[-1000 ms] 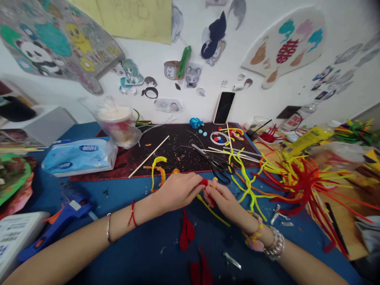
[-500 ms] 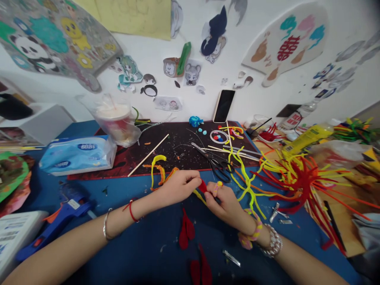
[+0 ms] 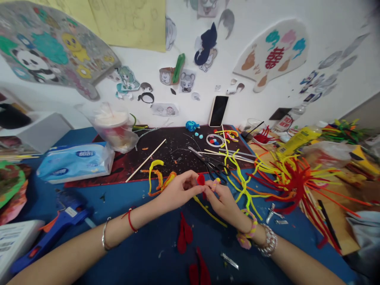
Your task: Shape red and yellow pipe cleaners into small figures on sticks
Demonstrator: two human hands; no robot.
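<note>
Between my hands is a small red fuzzy petal (image 3: 201, 179), its rounded end standing up above the fingertips. My left hand (image 3: 179, 190) is closed with thumb and forefinger on it. From the other side, my right hand (image 3: 221, 201) pinches its lower part, which the fingers partly hide. A yellow pipe cleaner (image 3: 211, 213) slants down to the right beneath the hands; whether a hand touches it I cannot tell. On the blue table below lie a folded pair of red petals (image 3: 184, 233) and more red petals (image 3: 204, 266), cut off by the frame edge.
Black scissors (image 3: 204, 158) lie on the dark mat, beside wooden sticks and orange-yellow pipe cleaners (image 3: 160, 180). At right spreads a heap of red and yellow pipe cleaners (image 3: 298, 182). A blue glue gun (image 3: 63, 221) and tissue pack (image 3: 75, 162) are left, a metal clip (image 3: 229, 261) near front.
My hands have come closer together, and the petal stretched between them now stands with its rounded end up. More of the yellow pipe cleaner shows below. The view has shifted slightly.
</note>
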